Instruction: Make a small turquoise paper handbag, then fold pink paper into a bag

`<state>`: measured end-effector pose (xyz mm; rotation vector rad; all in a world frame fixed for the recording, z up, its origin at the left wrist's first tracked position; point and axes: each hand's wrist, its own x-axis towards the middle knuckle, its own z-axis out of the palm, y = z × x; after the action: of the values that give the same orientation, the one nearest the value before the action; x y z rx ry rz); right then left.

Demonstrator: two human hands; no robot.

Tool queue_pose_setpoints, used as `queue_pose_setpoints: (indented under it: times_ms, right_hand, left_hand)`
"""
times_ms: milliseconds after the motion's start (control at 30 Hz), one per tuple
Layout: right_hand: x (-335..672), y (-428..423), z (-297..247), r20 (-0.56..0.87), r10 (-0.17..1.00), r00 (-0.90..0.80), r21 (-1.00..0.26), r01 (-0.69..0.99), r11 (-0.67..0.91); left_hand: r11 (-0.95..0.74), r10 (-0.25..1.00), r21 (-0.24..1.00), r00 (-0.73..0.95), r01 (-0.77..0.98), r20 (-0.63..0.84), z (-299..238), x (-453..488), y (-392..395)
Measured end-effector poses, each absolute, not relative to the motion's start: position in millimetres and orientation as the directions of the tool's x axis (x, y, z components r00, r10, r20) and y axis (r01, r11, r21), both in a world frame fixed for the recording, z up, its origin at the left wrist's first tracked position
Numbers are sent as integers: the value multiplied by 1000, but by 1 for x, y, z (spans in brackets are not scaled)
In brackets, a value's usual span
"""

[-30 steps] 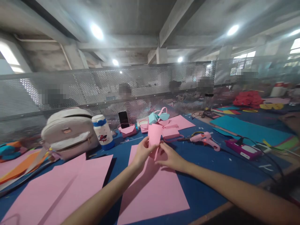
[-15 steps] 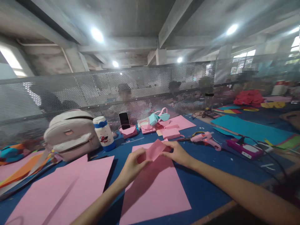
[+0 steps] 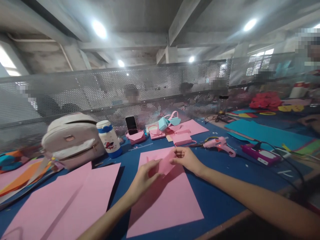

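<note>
A small pink paper piece (image 3: pixel 163 164) is pinched between both hands just above a large pink sheet (image 3: pixel 165 200) on the blue table. My left hand (image 3: pixel 142 180) grips its lower left end with closed fingers. My right hand (image 3: pixel 186 159) pinches its upper right end. The piece lies low and tilted, almost touching the sheet.
A second pink sheet (image 3: pixel 67 203) lies at the left. Behind stand a white bag (image 3: pixel 71 140), a bottle (image 3: pixel 108 138), a phone (image 3: pixel 131 125), pink paper bags (image 3: pixel 181 138), a pink glue gun (image 3: pixel 218 145) with cables, and a mesh partition (image 3: pixel 150 86). Another person's hand (image 3: pixel 310 121) shows far right.
The pink piece was held upright a second ago; both hands have lowered and flattened it towards the sheet. The camera view has shifted slightly.
</note>
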<state>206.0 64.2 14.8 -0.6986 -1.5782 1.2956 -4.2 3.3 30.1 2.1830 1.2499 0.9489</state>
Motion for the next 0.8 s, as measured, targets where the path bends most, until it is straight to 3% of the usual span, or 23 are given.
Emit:
queue_pose_setpoints:
  times_ms: [300, 800]
  right_hand:
    - [206, 62, 17, 261, 886, -383, -965, -131, 228]
    - [205, 63, 18, 291, 881, -373, -956, -76, 284]
  left_hand:
    - [-507, 862, 652, 359, 564, 359, 25, -7, 6]
    - [-563, 826, 606, 391, 562, 406, 24, -5, 4]
